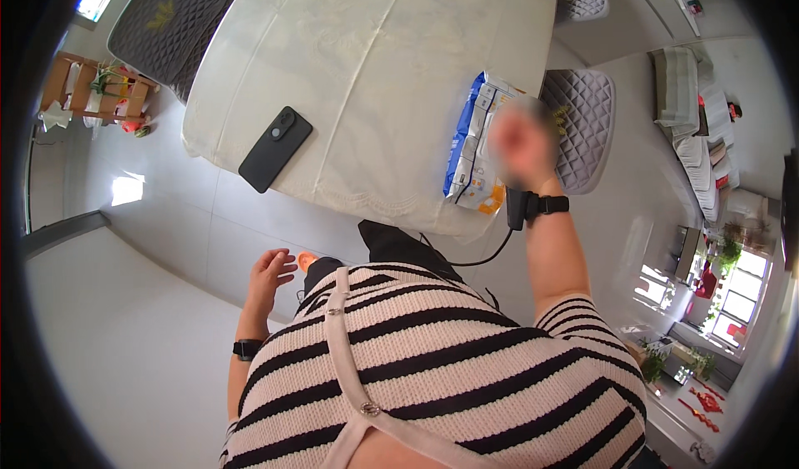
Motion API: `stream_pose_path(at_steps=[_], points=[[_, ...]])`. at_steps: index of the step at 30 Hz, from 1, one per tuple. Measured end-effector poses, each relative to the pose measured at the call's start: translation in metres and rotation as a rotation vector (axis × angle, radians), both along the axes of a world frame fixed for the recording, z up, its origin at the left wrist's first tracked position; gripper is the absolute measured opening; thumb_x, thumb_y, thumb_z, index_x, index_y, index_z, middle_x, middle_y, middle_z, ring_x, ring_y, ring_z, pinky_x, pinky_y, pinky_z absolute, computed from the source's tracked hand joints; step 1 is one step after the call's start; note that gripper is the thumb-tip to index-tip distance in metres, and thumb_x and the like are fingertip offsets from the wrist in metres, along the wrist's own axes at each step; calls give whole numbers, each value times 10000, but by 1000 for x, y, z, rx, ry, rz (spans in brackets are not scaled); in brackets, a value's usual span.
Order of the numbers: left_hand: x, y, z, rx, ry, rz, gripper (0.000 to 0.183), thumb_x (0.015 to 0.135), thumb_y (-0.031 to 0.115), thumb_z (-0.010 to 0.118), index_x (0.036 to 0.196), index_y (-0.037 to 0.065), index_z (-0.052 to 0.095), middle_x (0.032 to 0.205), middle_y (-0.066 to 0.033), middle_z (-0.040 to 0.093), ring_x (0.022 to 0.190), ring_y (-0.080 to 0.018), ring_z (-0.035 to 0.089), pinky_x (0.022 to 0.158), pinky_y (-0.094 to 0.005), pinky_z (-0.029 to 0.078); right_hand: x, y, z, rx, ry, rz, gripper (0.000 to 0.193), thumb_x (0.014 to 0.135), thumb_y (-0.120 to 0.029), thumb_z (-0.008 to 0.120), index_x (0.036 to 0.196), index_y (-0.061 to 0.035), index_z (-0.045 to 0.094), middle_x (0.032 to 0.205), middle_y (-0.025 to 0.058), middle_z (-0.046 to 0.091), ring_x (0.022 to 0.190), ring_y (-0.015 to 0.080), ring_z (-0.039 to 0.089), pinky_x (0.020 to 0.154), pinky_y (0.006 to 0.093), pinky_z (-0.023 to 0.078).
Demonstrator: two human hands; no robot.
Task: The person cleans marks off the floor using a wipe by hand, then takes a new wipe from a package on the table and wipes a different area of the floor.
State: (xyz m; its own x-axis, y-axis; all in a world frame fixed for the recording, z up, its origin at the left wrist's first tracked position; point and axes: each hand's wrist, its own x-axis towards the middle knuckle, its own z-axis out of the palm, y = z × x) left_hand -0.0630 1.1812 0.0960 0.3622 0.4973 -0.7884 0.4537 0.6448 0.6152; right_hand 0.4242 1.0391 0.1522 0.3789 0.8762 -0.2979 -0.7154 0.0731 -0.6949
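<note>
Lying: 1 pkt (pixel 474 146); 1 phone (pixel 275 148)

one table (pixel 366 69), one black phone (pixel 276 148), one blue-and-white packet (pixel 471 140), three quilted chairs (pixel 587 136), two black wristbands (pixel 553 204).

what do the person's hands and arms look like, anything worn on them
The left hand is bare, with a black wristband. The right hand is blurred; its wrist has a black strap and a black block trailing a black cable. The right sleeve has cream and black stripes.
</note>
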Motion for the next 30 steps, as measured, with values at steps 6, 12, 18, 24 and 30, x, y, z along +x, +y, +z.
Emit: stream_pose_path(at_steps=[6, 12, 18, 24, 30], points=[[38, 37, 31, 21, -66, -236, 356, 924, 301, 501, 1150, 28, 528, 1039, -91, 611, 930, -193, 603, 800, -323, 482, 22, 21, -6, -282, -885, 10, 43, 769, -68, 514, 744, -38, 496, 635, 31, 497, 590, 135, 483, 587, 296, 432], [127, 58, 63, 116, -233, -562, 364, 910, 290, 533, 1145, 11, 538, 1039, -85, 609, 933, -174, 590, 805, -310, 474, 31, 47, -12, -373, -1486, 372, 76, 732, -76, 539, 717, -19, 491, 597, 84, 514, 560, 174, 514, 537, 304, 422], [217, 56, 78, 225, -333, -925, 317, 907, 236, 535, 1118, 0, 555, 1016, -105, 625, 916, -156, 583, 815, -290, 460, 38, 34, 19, -389, -1582, 512, 77, 713, -76, 530, 708, -16, 481, 604, 114, 536, 541, 223, 516, 524, 314, 418], [315, 5, 63, 451, -690, -1047, 249, 888, 182, 522, 1046, 7, 601, 1011, -117, 641, 944, -225, 597, 853, -321, 447, 49, -3, 29, -451, -1553, 502, 75, 723, -57, 531, 720, -7, 476, 600, 107, 514, 536, 191, 507, 524, 293, 409], [396, -37, 27, 873, -547, -1034, 293, 804, 131, 580, 1084, 48, 592, 1120, -118, 566, 1085, -281, 509, 902, -364, 429, 57, -47, -6, -518, -1091, 85, 66, 766, -29, 499, 703, -23, 479, 635, -19, 491, 589, 73, 473, 612, 240, 455]])
